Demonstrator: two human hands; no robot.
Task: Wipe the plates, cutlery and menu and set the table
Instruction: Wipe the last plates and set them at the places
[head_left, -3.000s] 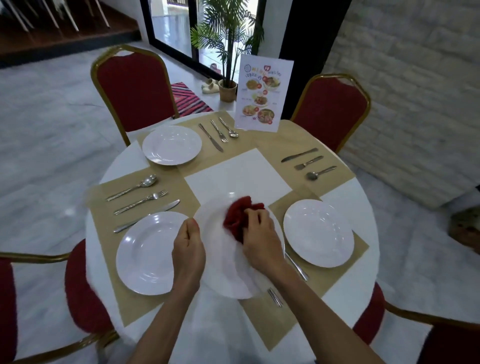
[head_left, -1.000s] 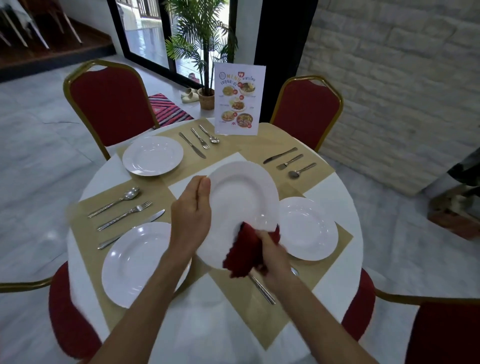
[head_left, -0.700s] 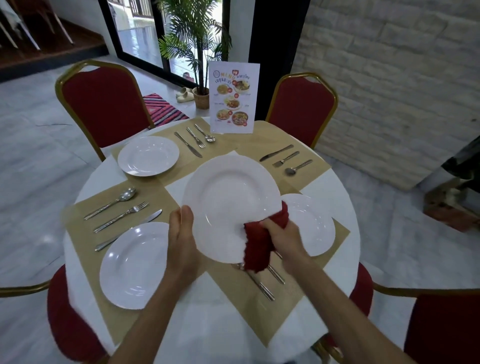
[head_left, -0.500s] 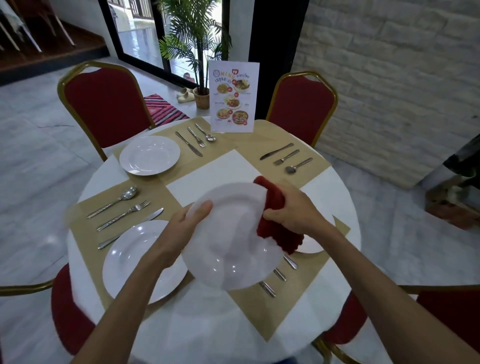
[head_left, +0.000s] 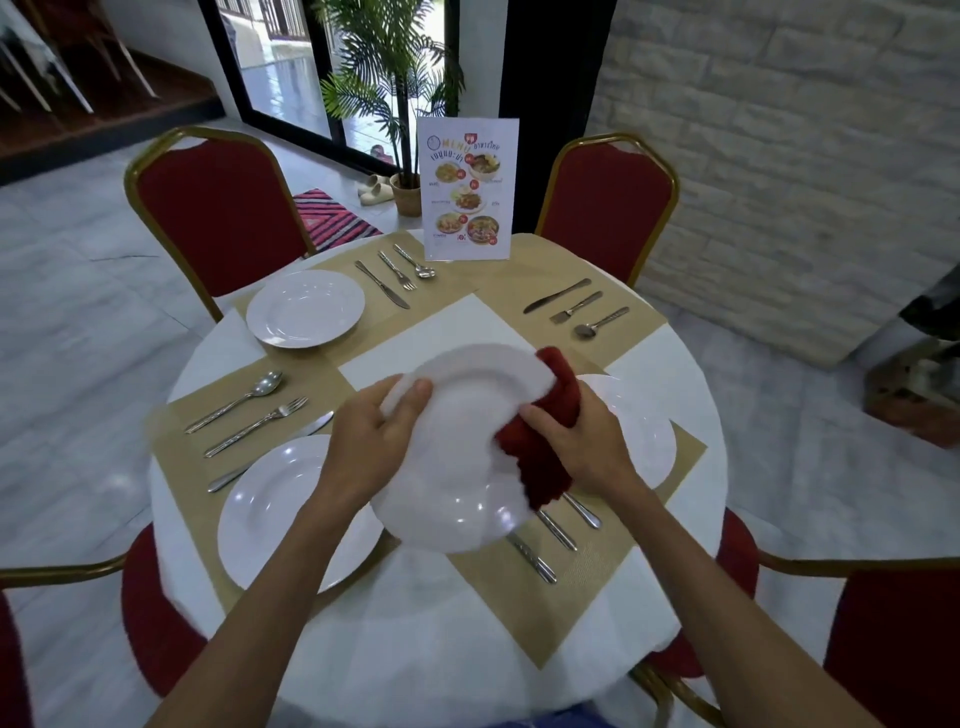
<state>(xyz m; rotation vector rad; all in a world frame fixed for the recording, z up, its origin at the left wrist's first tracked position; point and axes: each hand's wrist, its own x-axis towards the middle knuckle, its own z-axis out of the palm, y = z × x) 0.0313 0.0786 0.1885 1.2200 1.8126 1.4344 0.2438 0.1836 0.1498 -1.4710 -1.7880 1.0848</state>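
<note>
I hold a white plate (head_left: 457, 452) tilted above the round table (head_left: 415, 639). My left hand (head_left: 371, 441) grips its left rim, thumb on top. My right hand (head_left: 576, 441) presses a red cloth (head_left: 545, 457) against the plate's right edge. Three more white plates lie on tan placemats: near left (head_left: 270, 514), far left (head_left: 305, 307), and right (head_left: 644, 431), partly hidden behind my right hand. Cutlery sets lie at left (head_left: 249, 410), far middle (head_left: 397, 273), far right (head_left: 576, 306) and under the held plate (head_left: 556, 535). An upright menu (head_left: 467, 188) stands at the table's far edge.
Red chairs with gold frames surround the table: far left (head_left: 218, 213), far right (head_left: 608, 202), near right (head_left: 883, 639), near left (head_left: 156, 613). A potted palm (head_left: 400, 78) and a glass door are behind the menu. A stone wall (head_left: 779, 156) rises at right.
The plate has been lifted off the table and turned in my hands. My right hand with the red cloth has moved from the plate's lower edge up to its right rim.
</note>
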